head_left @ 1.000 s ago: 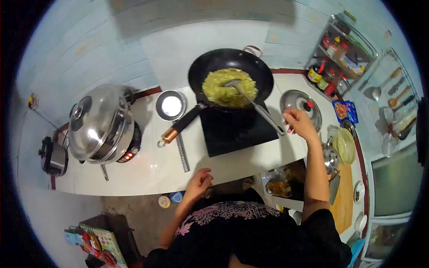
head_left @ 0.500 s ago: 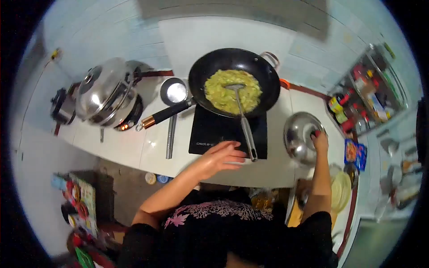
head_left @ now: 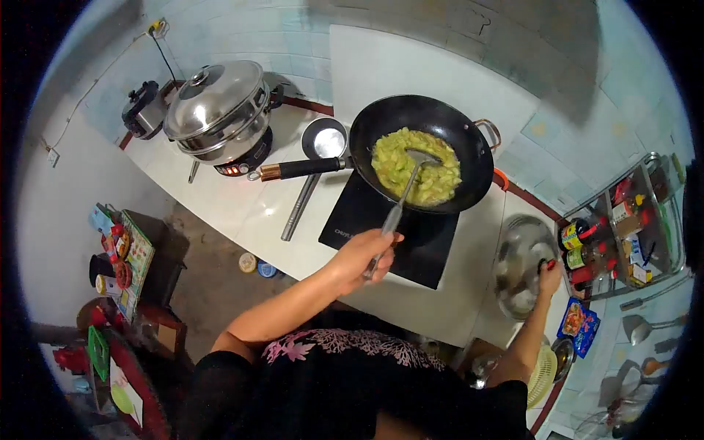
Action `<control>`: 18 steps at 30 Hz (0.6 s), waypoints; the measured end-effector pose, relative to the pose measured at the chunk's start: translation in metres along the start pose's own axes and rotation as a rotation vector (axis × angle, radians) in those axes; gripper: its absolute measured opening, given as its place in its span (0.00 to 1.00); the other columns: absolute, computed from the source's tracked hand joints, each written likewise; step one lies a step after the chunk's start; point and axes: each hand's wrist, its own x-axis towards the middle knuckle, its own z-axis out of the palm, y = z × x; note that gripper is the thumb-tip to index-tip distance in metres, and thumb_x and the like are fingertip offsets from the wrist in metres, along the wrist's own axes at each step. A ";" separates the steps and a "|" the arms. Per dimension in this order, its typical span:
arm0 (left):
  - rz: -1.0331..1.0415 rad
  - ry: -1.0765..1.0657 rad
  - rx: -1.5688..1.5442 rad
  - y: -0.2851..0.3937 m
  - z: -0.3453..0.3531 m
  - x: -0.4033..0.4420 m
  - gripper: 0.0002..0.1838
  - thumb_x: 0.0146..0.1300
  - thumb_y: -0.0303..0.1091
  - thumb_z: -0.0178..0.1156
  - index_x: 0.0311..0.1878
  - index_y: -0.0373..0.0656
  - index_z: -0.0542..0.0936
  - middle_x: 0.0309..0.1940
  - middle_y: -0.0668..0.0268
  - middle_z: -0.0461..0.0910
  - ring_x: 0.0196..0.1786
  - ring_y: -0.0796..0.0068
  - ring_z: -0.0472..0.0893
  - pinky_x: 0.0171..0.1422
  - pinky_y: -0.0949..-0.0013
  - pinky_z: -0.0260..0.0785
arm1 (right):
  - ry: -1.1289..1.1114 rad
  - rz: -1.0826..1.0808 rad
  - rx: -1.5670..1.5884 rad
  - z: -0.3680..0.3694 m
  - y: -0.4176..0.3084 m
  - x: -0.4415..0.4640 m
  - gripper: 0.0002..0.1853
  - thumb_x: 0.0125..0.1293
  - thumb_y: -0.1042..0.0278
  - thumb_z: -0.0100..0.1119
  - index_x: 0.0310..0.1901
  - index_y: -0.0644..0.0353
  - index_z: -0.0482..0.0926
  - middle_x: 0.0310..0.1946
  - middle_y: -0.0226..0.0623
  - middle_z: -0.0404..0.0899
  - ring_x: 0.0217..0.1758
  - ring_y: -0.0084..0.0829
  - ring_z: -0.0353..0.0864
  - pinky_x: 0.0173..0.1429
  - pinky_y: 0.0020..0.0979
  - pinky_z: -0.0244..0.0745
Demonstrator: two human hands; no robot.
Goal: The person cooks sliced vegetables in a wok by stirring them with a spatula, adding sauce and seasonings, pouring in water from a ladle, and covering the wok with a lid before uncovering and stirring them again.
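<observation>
My left hand point(head_left: 361, 258) is closed around the handle of a metal spatula point(head_left: 409, 183). The spatula's blade rests in chopped green vegetables point(head_left: 433, 192) inside a black wok point(head_left: 473, 136). Under the wok lies a black induction cooktop point(head_left: 422, 253). On the right, my right hand point(head_left: 548, 279) grips the dark knob of a shiny metal lid point(head_left: 515, 257). The lid is slightly blurred and looks tilted; whether it still touches the counter I cannot tell.
A steel steamer pot point(head_left: 213, 117) stands on a lit cooker at the left, beside a pressure cooker point(head_left: 144, 110). A long-handled ladle point(head_left: 324, 139) lies next to the wok. A rack of sauce bottles point(head_left: 631, 220) and a blue packet point(head_left: 578, 326) are at the right.
My left hand has closed on the spatula handle, which it was only near before. The lid under my right hand has shifted and tilted. The whole view has turned.
</observation>
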 end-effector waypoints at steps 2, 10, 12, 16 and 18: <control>0.069 -0.041 0.070 0.002 -0.014 -0.013 0.20 0.72 0.43 0.47 0.57 0.37 0.69 0.18 0.72 0.64 0.15 0.82 0.63 0.18 0.76 0.54 | 0.106 -0.131 0.086 -0.034 -0.008 0.022 0.26 0.58 0.60 0.61 0.57 0.65 0.73 0.48 0.52 0.78 0.52 0.48 0.77 0.56 0.40 0.70; 0.341 -0.105 0.063 0.052 -0.046 -0.075 0.23 0.72 0.43 0.47 0.60 0.33 0.67 0.16 0.72 0.63 0.13 0.84 0.61 0.15 0.80 0.54 | 0.188 -0.627 0.171 -0.130 -0.275 0.053 0.23 0.58 0.64 0.64 0.56 0.58 0.75 0.45 0.48 0.78 0.48 0.46 0.77 0.55 0.38 0.70; 0.375 -0.101 0.061 0.063 -0.053 -0.087 0.23 0.72 0.43 0.47 0.60 0.33 0.67 0.16 0.72 0.63 0.12 0.85 0.61 0.15 0.80 0.53 | 0.128 -0.782 0.150 -0.117 -0.337 0.051 0.24 0.55 0.67 0.65 0.55 0.58 0.75 0.43 0.49 0.77 0.48 0.48 0.76 0.54 0.39 0.70; 0.409 -0.092 0.055 0.076 -0.069 -0.104 0.22 0.73 0.42 0.45 0.59 0.33 0.69 0.15 0.72 0.63 0.11 0.85 0.61 0.13 0.80 0.52 | -0.063 -0.832 0.023 -0.074 -0.424 0.040 0.24 0.54 0.64 0.65 0.55 0.56 0.76 0.45 0.52 0.76 0.50 0.50 0.76 0.55 0.42 0.71; 0.401 -0.091 0.032 0.077 -0.076 -0.110 0.21 0.73 0.42 0.44 0.59 0.33 0.68 0.16 0.72 0.63 0.12 0.85 0.61 0.14 0.80 0.53 | -0.095 -0.832 -0.010 -0.050 -0.450 0.032 0.24 0.55 0.62 0.65 0.55 0.55 0.76 0.44 0.52 0.77 0.50 0.51 0.76 0.55 0.42 0.71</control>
